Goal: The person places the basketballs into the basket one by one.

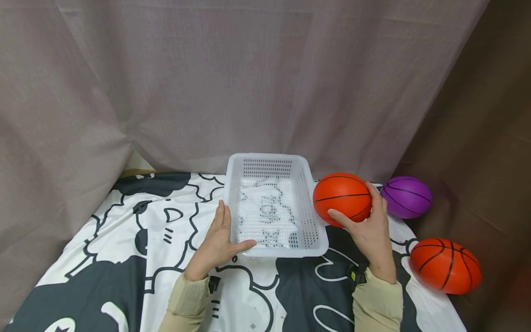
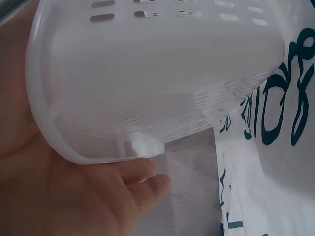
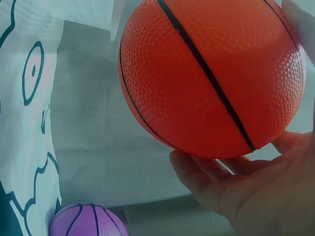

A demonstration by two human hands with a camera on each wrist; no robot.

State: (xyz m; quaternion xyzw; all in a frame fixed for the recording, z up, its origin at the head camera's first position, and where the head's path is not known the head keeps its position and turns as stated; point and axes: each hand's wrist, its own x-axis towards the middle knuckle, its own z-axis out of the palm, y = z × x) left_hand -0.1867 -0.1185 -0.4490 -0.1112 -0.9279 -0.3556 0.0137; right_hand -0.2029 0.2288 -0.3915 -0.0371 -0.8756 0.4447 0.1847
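Head view: an orange ball [image 1: 342, 196] sits in the right hand [image 1: 371, 233], whose thumb and fingers curl round it; at the ball's nine o'clock, just beside, stands a white basket [image 1: 286, 253]. The left hand [image 1: 217, 247] touches the basket at eight o'clock, fingers straight and together, thumb spread apart. A purple ball [image 1: 406, 197] lies at the held ball's three o'clock, another orange ball [image 1: 445, 266] at four.

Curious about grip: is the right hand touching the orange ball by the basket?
Touching: the right wrist view shows the right hand curled against the ball.
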